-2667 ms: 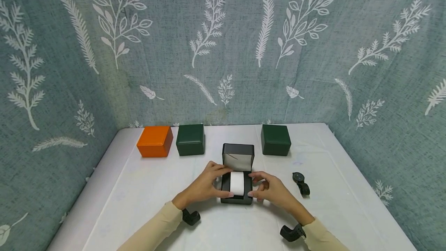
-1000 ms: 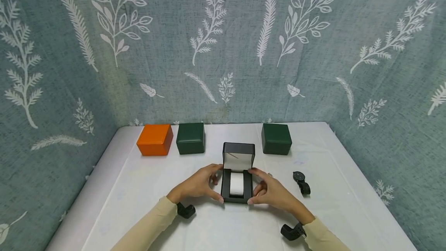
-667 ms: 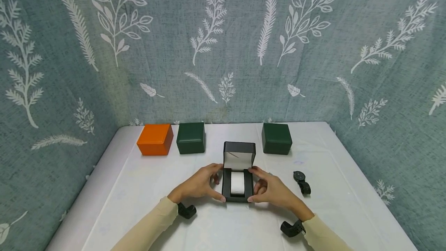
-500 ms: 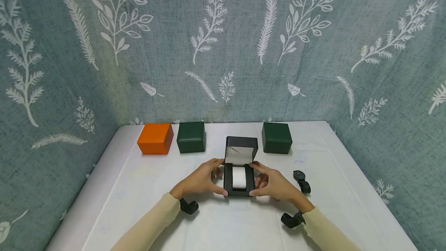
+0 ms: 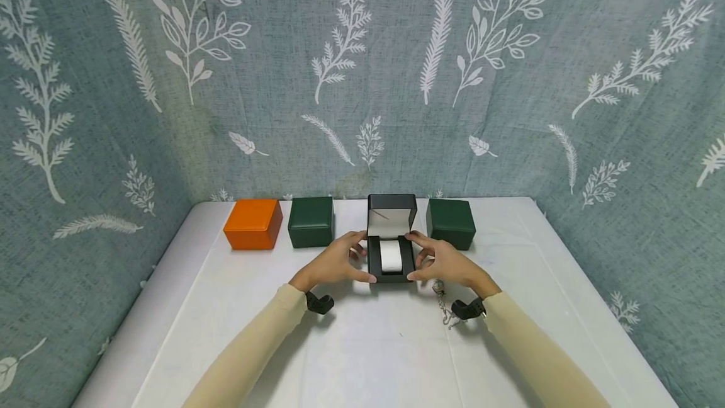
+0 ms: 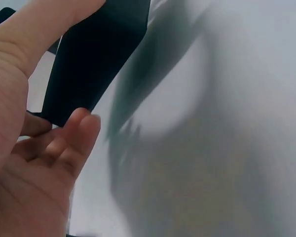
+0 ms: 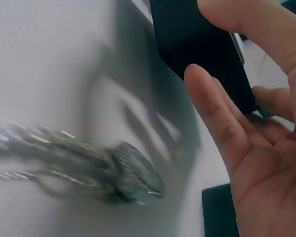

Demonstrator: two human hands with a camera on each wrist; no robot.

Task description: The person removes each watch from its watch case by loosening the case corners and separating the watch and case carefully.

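An open black watch box [image 5: 392, 202] with a pale lid lining and a white cushion [image 5: 391, 255] is between my two hands, lid standing up at the back. My left hand [image 5: 335, 262] grips its left side, thumb at the front corner and fingers toward the rear. On the opposite side my right hand [image 5: 450, 262] grips it the same way. Both wrist views show the dark box wall [image 6: 96, 54] between thumb and fingers, its shadow set apart on the white cloth. A silver chain-band watch [image 7: 135, 175] lies below my right hand.
Along the back of the table [image 5: 362, 351] stand an orange box [image 5: 252, 224], a green box [image 5: 311, 221] and, right beside the black box, another green box [image 5: 451, 224]. A leaf-patterned curtain [image 5: 362, 80] rises behind and at both sides.
Both hands have carried the open black box away from the body, up to the row of boxes. The silver watch has come into view; the black watch is now hidden behind the right arm.
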